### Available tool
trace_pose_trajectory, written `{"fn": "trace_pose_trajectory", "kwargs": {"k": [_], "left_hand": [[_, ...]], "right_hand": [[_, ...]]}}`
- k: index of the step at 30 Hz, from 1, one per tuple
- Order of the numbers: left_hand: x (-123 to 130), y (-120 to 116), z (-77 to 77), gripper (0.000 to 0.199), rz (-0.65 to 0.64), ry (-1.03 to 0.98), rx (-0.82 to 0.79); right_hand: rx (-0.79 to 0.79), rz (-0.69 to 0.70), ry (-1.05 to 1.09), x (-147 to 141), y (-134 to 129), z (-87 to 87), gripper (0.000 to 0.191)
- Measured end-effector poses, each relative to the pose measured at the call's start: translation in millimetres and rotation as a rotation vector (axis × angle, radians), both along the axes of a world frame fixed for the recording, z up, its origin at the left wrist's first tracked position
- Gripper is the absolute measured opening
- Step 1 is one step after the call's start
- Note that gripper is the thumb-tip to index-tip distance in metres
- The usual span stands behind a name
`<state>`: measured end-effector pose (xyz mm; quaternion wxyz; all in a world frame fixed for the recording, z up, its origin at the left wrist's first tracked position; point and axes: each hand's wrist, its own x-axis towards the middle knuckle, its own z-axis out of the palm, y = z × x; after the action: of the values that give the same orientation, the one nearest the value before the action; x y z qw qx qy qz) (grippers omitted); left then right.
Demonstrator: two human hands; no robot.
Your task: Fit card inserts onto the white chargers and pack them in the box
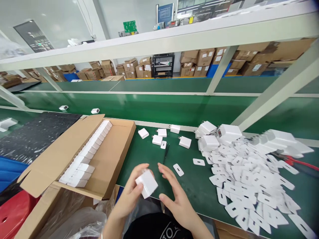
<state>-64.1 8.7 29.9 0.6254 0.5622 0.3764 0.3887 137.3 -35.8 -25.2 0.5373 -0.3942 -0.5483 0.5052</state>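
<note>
My left hand (133, 189) grips a white charger (147, 183) between thumb and fingers, near the front edge of the green table. Just right of it, my right hand (174, 196) is held with thumb and fingers apart and nothing between them. Beyond my hands lie several white chargers (185, 142) with prongs, a small white plate (163, 144) and dark tweezers (166, 153). Two more white plates with slots, one (178, 169) nearer my right hand and one (198, 162) farther right, lie flat on the table.
An open cardboard box (109, 159) on the left holds a row of white chargers (87, 152). A large heap of white plates (246, 176) covers the right side, with chargers behind it and red-handled pliers (302, 162). A shelf beam (159, 43) crosses above.
</note>
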Motion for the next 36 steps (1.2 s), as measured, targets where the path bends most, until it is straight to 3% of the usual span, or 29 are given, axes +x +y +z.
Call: {"fn": "trace_pose_trajectory", "kwargs": {"k": [2, 5, 8, 12, 15, 18, 22, 25, 27, 29, 32, 36], "left_hand": [[-26.5, 16.9, 26.1, 0.056, 0.135, 0.305, 0.218], [-75.2, 53.1, 63.1, 0.039, 0.386, 0.917, 0.55], [-126.7, 87.8, 81.1, 0.043, 0.525, 1.43, 0.629], [-175.9, 106.6, 74.6, 0.047, 0.429, 1.92, 0.559], [-191.6, 101.0, 63.5, 0.05, 0.394, 2.026, 0.515], [-191.8, 95.2, 58.6, 0.054, 0.384, 2.061, 0.498], [-154.0, 110.5, 66.4, 0.055, 0.385, 2.042, 0.648], [-89.4, 134.4, 75.8, 0.047, 0.318, 1.873, 0.821], [-37.8, 148.8, 75.9, 0.041, 0.148, 1.749, 0.877], [10.6, 159.3, 67.1, 0.045, -0.085, 1.639, 0.934], [63.9, 170.1, 40.8, 0.062, -0.275, 1.564, 0.963], [93.7, 182.4, 9.0, 0.05, -0.392, 1.509, 0.904]], "right_hand": [[-0.02, -0.114, -0.082, 9.0, 0.4, -5.3, 0.053], [-0.036, -0.397, -0.334, 35.8, 5.5, -24.9, 0.042], [0.054, -0.645, -0.706, 71.9, 14.7, -52.8, 0.05], [0.124, -0.713, -0.991, 104.5, 21.7, -86.8, 0.057], [0.153, -0.661, -1.026, 106.7, 20.2, -97.9, 0.052], [0.161, -0.591, -0.965, 99.3, 17.3, -94.2, 0.043], [0.204, -0.596, -0.884, 92.6, 16.2, -81.4, 0.031], [0.208, -0.648, -0.897, 92.6, 16.8, -77.2, 0.03], [0.214, -0.655, -0.923, 93.3, 17.4, -78.2, 0.033], [0.231, -0.652, -0.937, 93.9, 17.7, -80.7, 0.032], [0.233, -0.656, -0.937, 93.9, 16.7, -83.7, 0.03], [0.231, -0.684, -0.911, 93.0, 14.2, -83.1, 0.028]]}}
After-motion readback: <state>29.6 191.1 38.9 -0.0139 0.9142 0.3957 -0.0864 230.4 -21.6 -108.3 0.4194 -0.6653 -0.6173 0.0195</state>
